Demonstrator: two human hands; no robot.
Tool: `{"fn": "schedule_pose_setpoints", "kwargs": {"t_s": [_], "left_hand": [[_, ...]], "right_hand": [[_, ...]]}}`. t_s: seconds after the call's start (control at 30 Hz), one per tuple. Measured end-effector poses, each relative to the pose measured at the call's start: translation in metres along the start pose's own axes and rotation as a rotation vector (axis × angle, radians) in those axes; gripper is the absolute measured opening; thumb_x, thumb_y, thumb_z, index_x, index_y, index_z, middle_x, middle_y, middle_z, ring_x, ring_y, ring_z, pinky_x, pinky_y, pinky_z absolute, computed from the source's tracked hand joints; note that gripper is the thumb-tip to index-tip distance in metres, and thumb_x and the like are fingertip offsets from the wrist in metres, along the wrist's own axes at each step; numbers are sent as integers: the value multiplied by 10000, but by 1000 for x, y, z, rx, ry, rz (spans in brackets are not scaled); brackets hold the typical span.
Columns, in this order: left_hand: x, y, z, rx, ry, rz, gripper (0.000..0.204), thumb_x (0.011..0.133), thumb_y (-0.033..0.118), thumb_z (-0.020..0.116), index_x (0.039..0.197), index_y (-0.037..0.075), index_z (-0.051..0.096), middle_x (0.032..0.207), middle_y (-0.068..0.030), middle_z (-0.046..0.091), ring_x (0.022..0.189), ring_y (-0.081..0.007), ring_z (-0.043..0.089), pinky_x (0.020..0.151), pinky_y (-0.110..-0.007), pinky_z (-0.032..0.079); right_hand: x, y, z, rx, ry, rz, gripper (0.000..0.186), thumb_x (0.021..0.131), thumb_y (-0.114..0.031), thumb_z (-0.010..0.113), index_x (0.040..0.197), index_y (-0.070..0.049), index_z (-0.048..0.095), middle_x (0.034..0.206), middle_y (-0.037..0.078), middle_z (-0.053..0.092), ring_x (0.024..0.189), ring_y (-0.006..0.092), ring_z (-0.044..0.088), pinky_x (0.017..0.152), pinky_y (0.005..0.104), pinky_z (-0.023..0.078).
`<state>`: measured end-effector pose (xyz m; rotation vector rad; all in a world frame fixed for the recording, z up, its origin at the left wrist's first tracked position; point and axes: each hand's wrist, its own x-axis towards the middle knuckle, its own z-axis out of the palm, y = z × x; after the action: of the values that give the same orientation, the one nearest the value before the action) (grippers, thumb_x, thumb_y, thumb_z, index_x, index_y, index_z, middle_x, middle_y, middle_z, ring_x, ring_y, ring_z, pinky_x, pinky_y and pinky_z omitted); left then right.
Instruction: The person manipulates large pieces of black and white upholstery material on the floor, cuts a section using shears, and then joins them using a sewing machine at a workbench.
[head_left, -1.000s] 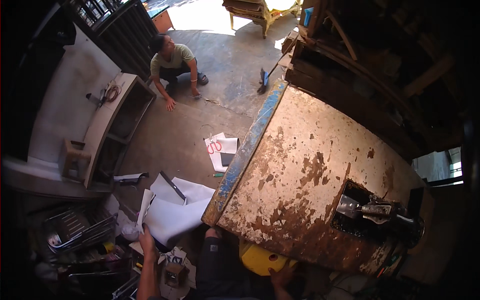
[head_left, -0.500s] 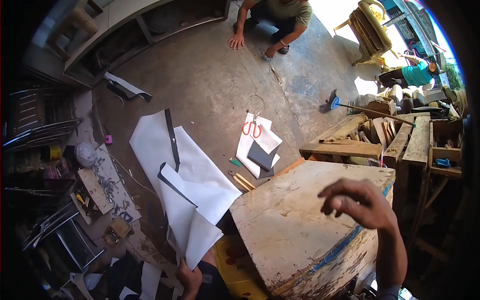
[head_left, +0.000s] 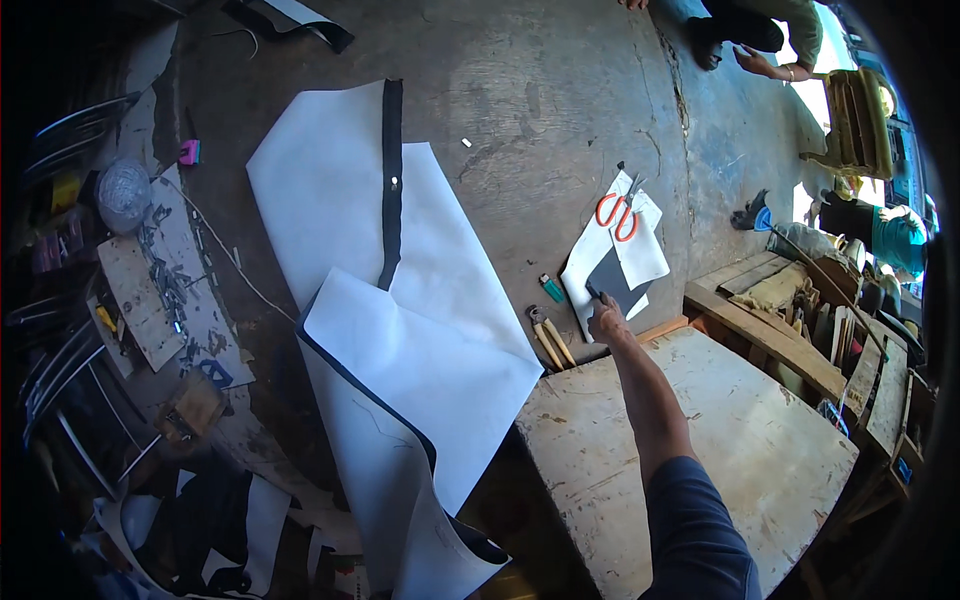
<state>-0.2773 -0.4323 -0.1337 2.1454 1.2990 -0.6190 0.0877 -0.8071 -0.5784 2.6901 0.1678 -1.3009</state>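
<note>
My right hand (head_left: 607, 320) reaches over the worn wooden box top to a small pile of white and dark pieces. Its fingers are drawn together at the edge of a dark grey piece (head_left: 616, 278); a small dark tip shows at them, too small to name. Orange-handled scissors (head_left: 626, 212) lie on the white scraps (head_left: 642, 258) just beyond. A green lighter (head_left: 551, 288) and wooden-handled pincers (head_left: 548, 335) rest on the floor left of the hand. A large white sheet (head_left: 440, 340) with black edging (head_left: 392, 190) lies folded at centre. My left hand is outside the view.
The box (head_left: 740, 420) stands at lower right, beside a pile of planks (head_left: 770, 345). A brush with a long handle (head_left: 762, 217) leans there. Metal frames, a plastic-wrapped ball (head_left: 124, 195) and scraps crowd the left. Another person's hand (head_left: 752, 62) is at upper right.
My right hand has moved from above the box forward to the scrap pile. My left hand, earlier holding the white sheet's near end, has gone out of view. The view has shifted.
</note>
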Motion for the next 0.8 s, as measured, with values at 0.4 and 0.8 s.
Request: {"fn": "schedule_pose_setpoints", "kwargs": {"t_s": [0.4, 0.8], "left_hand": [[31, 10, 66, -92, -94, 363, 490, 977, 204, 690, 1335, -115, 587, 1180, -367, 675, 1100, -502, 665, 912, -502, 533], [201, 174, -73, -254, 509, 567, 759, 1032, 613, 532, 905, -105, 743, 771, -232, 708, 746, -389, 678, 689, -512, 520]], "right_hand": [[-236, 8, -226, 438, 295, -633, 680, 880, -28, 575, 1526, -103, 377, 1208, 294, 648, 1136, 484, 634, 938, 541, 513], [-846, 84, -251, 1358, 778, -381, 349, 701, -138, 514, 920, 36, 723, 790, 80, 628, 787, 195, 611, 748, 301, 467]]}}
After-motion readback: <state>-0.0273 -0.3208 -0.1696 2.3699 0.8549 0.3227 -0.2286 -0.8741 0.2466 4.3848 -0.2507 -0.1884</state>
